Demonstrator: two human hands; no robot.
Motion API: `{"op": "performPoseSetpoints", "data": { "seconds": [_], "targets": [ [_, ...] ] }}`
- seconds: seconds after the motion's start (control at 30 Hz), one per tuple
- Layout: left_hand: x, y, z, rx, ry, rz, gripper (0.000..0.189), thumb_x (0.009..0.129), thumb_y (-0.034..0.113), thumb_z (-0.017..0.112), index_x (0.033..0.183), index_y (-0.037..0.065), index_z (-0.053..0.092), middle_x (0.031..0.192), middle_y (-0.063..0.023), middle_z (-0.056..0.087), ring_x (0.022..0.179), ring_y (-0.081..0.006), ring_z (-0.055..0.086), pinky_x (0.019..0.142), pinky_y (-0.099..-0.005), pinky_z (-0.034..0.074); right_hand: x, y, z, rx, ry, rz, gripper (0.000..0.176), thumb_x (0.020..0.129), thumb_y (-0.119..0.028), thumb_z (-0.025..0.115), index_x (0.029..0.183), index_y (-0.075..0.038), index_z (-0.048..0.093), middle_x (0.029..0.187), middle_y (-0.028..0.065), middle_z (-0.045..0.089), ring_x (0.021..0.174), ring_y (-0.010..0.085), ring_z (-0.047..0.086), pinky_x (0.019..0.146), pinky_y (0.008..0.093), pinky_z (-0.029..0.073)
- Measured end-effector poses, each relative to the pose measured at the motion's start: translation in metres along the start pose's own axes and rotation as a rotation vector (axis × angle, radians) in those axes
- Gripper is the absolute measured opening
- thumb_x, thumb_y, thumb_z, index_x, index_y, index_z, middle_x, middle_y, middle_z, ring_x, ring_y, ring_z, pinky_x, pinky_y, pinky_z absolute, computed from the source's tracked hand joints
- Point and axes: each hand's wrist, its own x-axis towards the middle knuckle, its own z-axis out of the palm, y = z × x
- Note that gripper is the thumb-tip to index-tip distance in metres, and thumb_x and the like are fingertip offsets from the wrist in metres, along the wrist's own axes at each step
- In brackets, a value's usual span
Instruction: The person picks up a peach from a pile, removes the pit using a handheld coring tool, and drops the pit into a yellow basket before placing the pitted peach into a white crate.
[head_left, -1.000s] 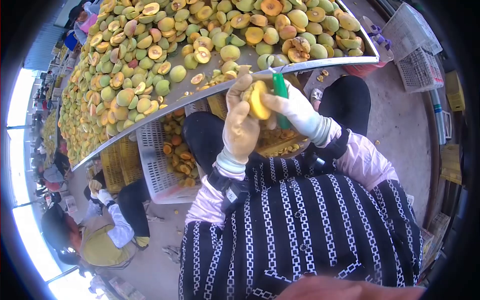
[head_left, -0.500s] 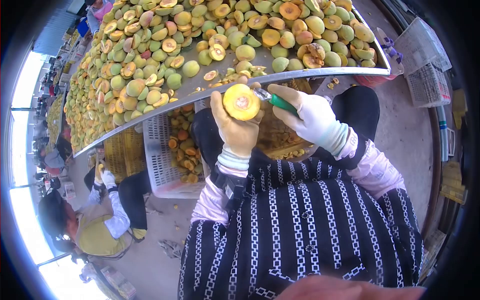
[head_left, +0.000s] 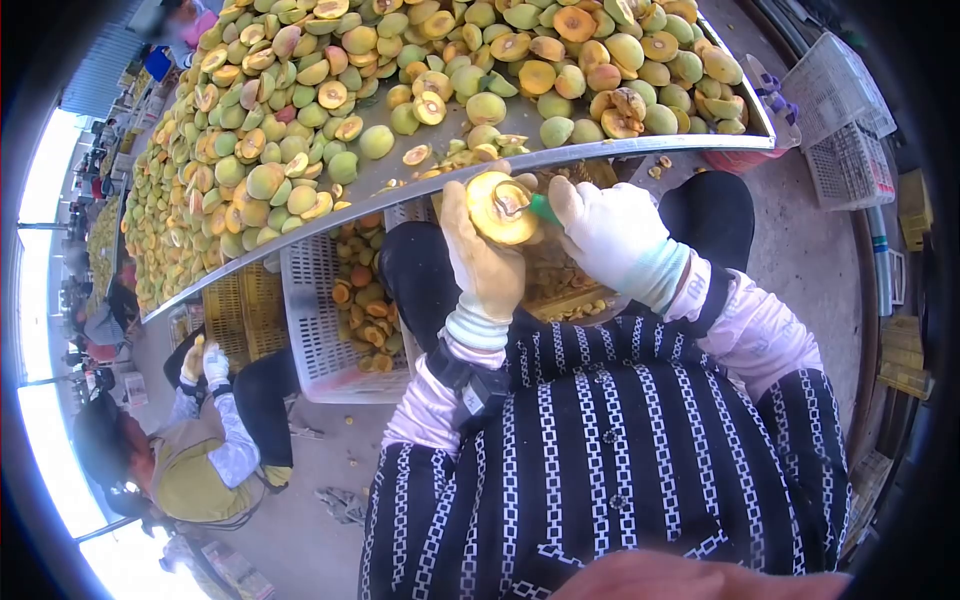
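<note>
My left hand (head_left: 485, 270), in a cream work glove, is closed around a peach half (head_left: 486, 224) with its yellow cut face turned toward me. In my gloved right hand (head_left: 618, 238) is a green-handled pitting tool (head_left: 543, 207). Its curved metal end lies against the middle of the cut face, at the pit. Both hands are just in front of the metal rim (head_left: 420, 187) of a sloping table. Whole and halved peaches (head_left: 270, 180) cover much of that table. My right fingers partly hide the handle.
Under the rim stands a white crate (head_left: 318, 335) of peach halves, with yellow crates (head_left: 240, 312) beside it. Yellow scraps (head_left: 575, 310) lie in a container between my knees. A co-worker (head_left: 200, 460) sits at left. White crates (head_left: 850, 160) are stacked at right.
The tool's metal end has moved left from the peach half's edge onto the middle of its cut face. The peach half has tilted and shifted slightly. My right hand has turned a little.
</note>
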Motion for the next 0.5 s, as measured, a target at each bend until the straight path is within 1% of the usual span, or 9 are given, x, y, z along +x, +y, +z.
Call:
{"op": "performPoseSetpoints", "data": {
  "seconds": [0.07, 0.13, 0.23, 0.3, 0.37, 0.4, 0.43, 0.47, 0.5],
  "targets": [
    [0.000, -0.002, 0.000, -0.154, 0.080, -0.119, 0.064, 0.097, 0.057, 0.028, 0.117, 0.002, 0.055, 0.100, -0.0135, 0.065, 0.085, -0.0212, 0.064, 0.064, -0.0291, 0.054, 0.001, 0.000, 0.000, 0.018, -0.024, -0.018, 0.029, 0.075, -0.014, 0.066, 0.098, -0.006, 0.048, 0.072, 0.0110, 0.058, 0.056, 0.0309, 0.059, 0.049, 0.0410, 0.048],
    [-0.001, -0.009, 0.000, -0.151, 0.103, -0.104, 0.065, 0.097, 0.058, 0.028, 0.116, 0.002, 0.055, 0.099, -0.0131, 0.065, 0.083, -0.0209, 0.063, 0.064, -0.0290, 0.053, 0.001, -0.001, 0.002, 0.036, -0.046, -0.033, 0.029, 0.075, -0.012, 0.065, 0.097, -0.006, 0.047, 0.070, 0.0114, 0.059, 0.055, 0.0317, 0.060, 0.048, 0.0415, 0.047],
    [-0.001, -0.010, 0.000, -0.134, 0.133, -0.077, 0.065, 0.096, 0.059, 0.028, 0.115, 0.002, 0.054, 0.096, -0.0130, 0.065, 0.082, -0.0209, 0.063, 0.066, -0.0292, 0.052, 0.000, -0.008, 0.004, 0.163, -0.135, 0.007, 0.027, 0.078, -0.011, 0.062, 0.095, -0.004, 0.043, 0.062, 0.0125, 0.057, 0.054, 0.0342, 0.060, 0.048, 0.0421, 0.048],
    [-0.001, -0.009, -0.001, -0.117, 0.140, -0.068, 0.065, 0.097, 0.059, 0.028, 0.114, 0.002, 0.054, 0.095, -0.0133, 0.065, 0.083, -0.0213, 0.062, 0.068, -0.0295, 0.052, 0.001, -0.008, 0.005, 0.210, -0.154, 0.006, 0.027, 0.079, -0.012, 0.062, 0.096, -0.003, 0.043, 0.062, 0.0137, 0.058, 0.056, 0.0352, 0.060, 0.050, 0.0426, 0.049],
    [0.003, -0.007, -0.002, 0.039, 0.105, 0.098, 0.064, 0.097, 0.058, 0.029, 0.111, 0.000, 0.053, 0.093, -0.0140, 0.064, 0.082, -0.0221, 0.062, 0.072, -0.0302, 0.051, 0.002, -0.009, 0.004, 0.257, -0.173, 0.002, 0.027, 0.079, -0.013, 0.062, 0.097, -0.002, 0.043, 0.062, 0.0149, 0.058, 0.057, 0.0362, 0.061, 0.051, 0.0430, 0.049],
    [0.003, -0.003, -0.002, 0.039, 0.103, 0.095, 0.064, 0.097, 0.058, 0.029, 0.111, 0.000, 0.053, 0.093, -0.0140, 0.064, 0.082, -0.0221, 0.062, 0.072, -0.0302, 0.051, 0.002, -0.012, 0.000, 0.327, -0.202, 0.025, 0.029, 0.080, -0.014, 0.063, 0.098, -0.001, 0.043, 0.063, 0.0168, 0.059, 0.060, 0.0378, 0.061, 0.053, 0.0440, 0.049],
    [0.003, 0.004, -0.002, 0.167, 0.031, 0.205, 0.061, 0.097, 0.055, 0.032, 0.111, 0.000, 0.052, 0.093, -0.0143, 0.064, 0.082, -0.0221, 0.062, 0.074, -0.0309, 0.051, 0.003, -0.014, -0.004, 0.398, -0.233, 0.046, 0.031, 0.081, -0.015, 0.063, 0.100, 0.000, 0.043, 0.065, 0.0187, 0.060, 0.062, 0.0394, 0.062, 0.055, 0.0449, 0.050],
    [0.002, 0.010, -0.003, 0.295, -0.040, 0.314, 0.057, 0.098, 0.053, 0.036, 0.111, -0.001, 0.052, 0.093, -0.0145, 0.064, 0.082, -0.0221, 0.061, 0.076, -0.0315, 0.050, 0.004, -0.018, -0.007, 0.400, -0.235, 0.047, 0.031, 0.081, -0.015, 0.063, 0.100, 0.000, 0.043, 0.065, 0.0187, 0.060, 0.062, 0.0394, 0.062, 0.055, 0.0449, 0.050],
    [0.004, 0.009, -0.008, 0.303, -0.130, 0.444, 0.042, 0.095, 0.033, 0.053, 0.115, -0.004, 0.048, 0.093, -0.0161, 0.064, 0.083, -0.0246, 0.061, 0.079, -0.0326, 0.050, 0.005, -0.023, -0.010, 0.503, -0.311, 0.119, 0.033, 0.081, -0.015, 0.063, 0.102, 0.000, 0.043, 0.066, 0.0203, 0.060, 0.064, 0.0406, 0.062, 0.057, 0.0456, 0.050]
  ]
}}
